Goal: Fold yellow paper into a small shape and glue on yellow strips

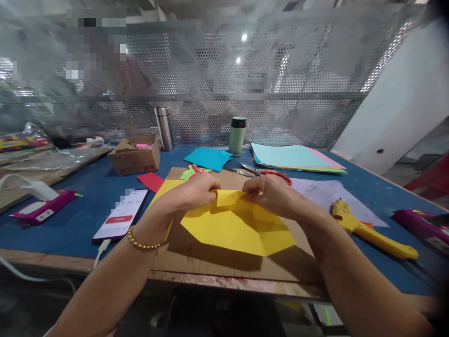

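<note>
Above the cardboard [206,264], the left hand [200,191] and the right hand [265,191] each pinched the folded far edge of the yellow paper [235,227]. Uneven tension between them could have skewed the crease, or a hard tug torn it.

The blue-topped desk [80,238] carries a flat cardboard sheet [206,264] at its near edge. Left of that lie a phone [121,217] and a purple power strip [35,213]; farther back stand a small carton [136,159], a steel flask [164,130] and a green tumbler [237,139]. Stacked coloured paper [294,156] and a lilac sheet [321,187] lie rightward.
</note>
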`<control>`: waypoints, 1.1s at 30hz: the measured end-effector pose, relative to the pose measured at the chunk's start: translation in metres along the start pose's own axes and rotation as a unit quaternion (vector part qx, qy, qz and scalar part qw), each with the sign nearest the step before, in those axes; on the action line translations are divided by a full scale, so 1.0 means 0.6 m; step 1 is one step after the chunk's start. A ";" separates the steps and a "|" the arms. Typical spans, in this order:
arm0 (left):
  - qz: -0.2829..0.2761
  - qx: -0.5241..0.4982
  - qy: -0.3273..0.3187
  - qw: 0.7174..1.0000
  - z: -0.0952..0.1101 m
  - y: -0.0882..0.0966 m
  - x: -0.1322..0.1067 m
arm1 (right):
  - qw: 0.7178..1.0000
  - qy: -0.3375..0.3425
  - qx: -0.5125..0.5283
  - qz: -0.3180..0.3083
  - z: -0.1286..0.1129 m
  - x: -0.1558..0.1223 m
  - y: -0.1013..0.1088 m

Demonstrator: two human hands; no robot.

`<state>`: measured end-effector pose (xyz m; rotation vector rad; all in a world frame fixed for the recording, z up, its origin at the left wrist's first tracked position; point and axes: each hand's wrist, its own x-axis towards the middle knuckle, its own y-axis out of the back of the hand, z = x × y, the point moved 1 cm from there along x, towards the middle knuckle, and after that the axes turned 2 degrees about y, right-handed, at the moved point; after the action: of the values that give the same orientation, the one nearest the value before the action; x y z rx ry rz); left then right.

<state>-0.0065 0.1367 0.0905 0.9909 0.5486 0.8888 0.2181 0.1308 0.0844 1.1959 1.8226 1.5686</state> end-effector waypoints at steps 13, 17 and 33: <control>-0.010 -0.057 0.015 0.998 0.010 0.006 -0.006 | 0.999 0.038 -0.029 -0.005 -0.010 -0.004 0.000; -0.032 -0.053 -0.002 0.998 0.005 0.005 -0.005 | 0.999 0.024 -0.028 -0.030 -0.022 -0.006 0.004; -0.027 -0.054 -0.070 0.996 0.012 -0.001 -0.006 | 0.996 0.045 0.000 -0.071 -0.020 -0.009 0.013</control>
<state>-0.0028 0.1300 0.0931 0.9275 0.4023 0.7858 0.2140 0.1196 0.0937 0.9854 1.9188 1.5654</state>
